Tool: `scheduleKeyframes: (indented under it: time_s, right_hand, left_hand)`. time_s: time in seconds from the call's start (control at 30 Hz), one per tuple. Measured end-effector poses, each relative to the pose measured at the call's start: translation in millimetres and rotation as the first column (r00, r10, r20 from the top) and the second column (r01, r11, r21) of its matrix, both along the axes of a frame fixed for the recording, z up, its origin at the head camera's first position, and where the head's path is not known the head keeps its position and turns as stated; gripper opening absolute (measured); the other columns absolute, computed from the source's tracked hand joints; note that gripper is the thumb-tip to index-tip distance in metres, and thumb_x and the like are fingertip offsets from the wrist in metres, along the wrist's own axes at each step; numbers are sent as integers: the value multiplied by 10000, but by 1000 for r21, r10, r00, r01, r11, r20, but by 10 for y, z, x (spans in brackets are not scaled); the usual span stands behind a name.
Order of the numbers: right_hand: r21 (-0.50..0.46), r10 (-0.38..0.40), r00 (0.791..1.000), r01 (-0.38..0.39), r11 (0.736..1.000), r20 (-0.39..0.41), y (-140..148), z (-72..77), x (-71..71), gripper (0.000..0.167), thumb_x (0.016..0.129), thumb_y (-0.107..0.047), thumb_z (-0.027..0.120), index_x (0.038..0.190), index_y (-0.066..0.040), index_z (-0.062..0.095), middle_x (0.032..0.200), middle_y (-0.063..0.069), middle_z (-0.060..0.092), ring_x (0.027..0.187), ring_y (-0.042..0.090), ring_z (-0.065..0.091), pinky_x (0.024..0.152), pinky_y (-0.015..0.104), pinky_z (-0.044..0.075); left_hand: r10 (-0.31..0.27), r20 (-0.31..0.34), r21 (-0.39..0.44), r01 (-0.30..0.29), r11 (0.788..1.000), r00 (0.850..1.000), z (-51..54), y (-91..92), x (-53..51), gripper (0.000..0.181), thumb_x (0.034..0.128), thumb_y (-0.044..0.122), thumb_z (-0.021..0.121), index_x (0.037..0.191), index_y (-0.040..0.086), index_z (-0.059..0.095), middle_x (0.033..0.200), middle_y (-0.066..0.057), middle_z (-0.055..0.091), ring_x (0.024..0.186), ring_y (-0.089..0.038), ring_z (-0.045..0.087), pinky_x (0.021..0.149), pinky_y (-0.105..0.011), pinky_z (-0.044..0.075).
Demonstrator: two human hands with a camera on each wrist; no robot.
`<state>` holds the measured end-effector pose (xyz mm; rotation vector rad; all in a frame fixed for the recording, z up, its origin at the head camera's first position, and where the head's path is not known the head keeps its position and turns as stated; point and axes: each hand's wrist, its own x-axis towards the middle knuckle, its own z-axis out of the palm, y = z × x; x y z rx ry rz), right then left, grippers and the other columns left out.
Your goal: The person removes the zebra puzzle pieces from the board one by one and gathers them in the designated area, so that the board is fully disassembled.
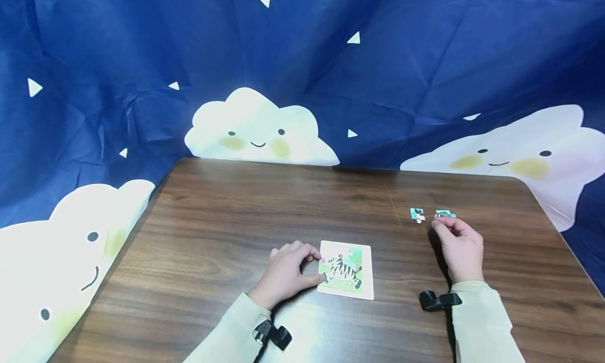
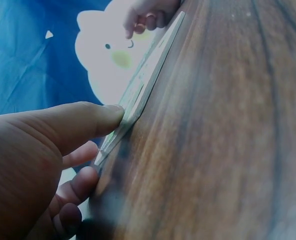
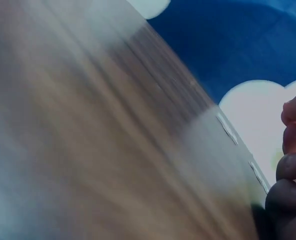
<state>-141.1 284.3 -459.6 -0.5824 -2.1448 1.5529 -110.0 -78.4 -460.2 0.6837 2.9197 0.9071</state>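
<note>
A square puzzle board (image 1: 369, 293) with a zebra picture and a pale rim lies flat on the table. At its left edge rests my left hand (image 1: 287, 271), thumb and index finger apart. The left wrist view shows the thumb (image 2: 105, 120) touching the board (image 2: 145, 90). Over to the right, my right hand (image 1: 462, 250) hovers with loosely curled fingers beside two small puzzle pieces. One piece (image 1: 417, 215) lies left of the fingertips; the other piece (image 1: 445, 213) is just beyond them. The right wrist view shows no piece held in the curled fingers (image 3: 288, 195).
A brown wood-grain table (image 1: 227, 210) carries everything. Behind it hangs a blue curtain (image 1: 392, 84) with white clouds and triangles. A black strap (image 1: 272, 334) sits on the left wrist, another strap (image 1: 439, 301) on the right.
</note>
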Motion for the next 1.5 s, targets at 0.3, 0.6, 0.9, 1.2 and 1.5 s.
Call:
scheduleKeyframes:
  time_s: [0.3,0.6,0.9,1.2,1.5]
  right_hand:
    - [89,199,980,-201,976,25,-318,-12,33,225,924,-155,699,1034,39,731,848,-173,676,784,15,579,696,155,426]
    - [207,381,920,-391,897,88,-567,-11,53,180,932,-186,694,1008,-33,750,938,50,720,782,42,569,698,187,426]
    - [242,502,850,-526,815,156,-755,11,91,138,921,-181,704,1001,-81,757,878,30,691,780,90,572,705,206,435]
    - [232,605,751,-658,716,263,-848,38,156,161,875,-198,762,1021,-132,750,839,-13,614,728,140,514,652,254,415]
    - [358,638,691,-722,592,340,-870,102,193,344,767,-290,863,1056,-154,737,877,-37,557,840,153,511,760,303,392]
  left_hand:
    - [-23,-13,1,23,1000,1000,47,-16,5,320,770,426,807,1049,313,697,894,115,555,833,-75,474,752,-326,280]
    - [-24,-7,9,24,1000,1000,67,-23,3,328,772,421,807,1060,308,700,907,106,569,847,-87,480,758,-329,283]
    - [-21,-9,3,21,1000,1000,82,-23,6,326,765,416,802,1054,303,703,889,94,555,825,-86,470,758,-330,284]
    - [-23,-7,1,23,1000,1000,69,-27,21,327,765,415,806,1056,304,705,901,101,561,825,-81,471,750,-323,284]
    - [-21,-4,-4,21,1000,1000,38,-16,12,328,769,429,798,1061,318,698,903,116,549,833,-78,464,755,-330,282]
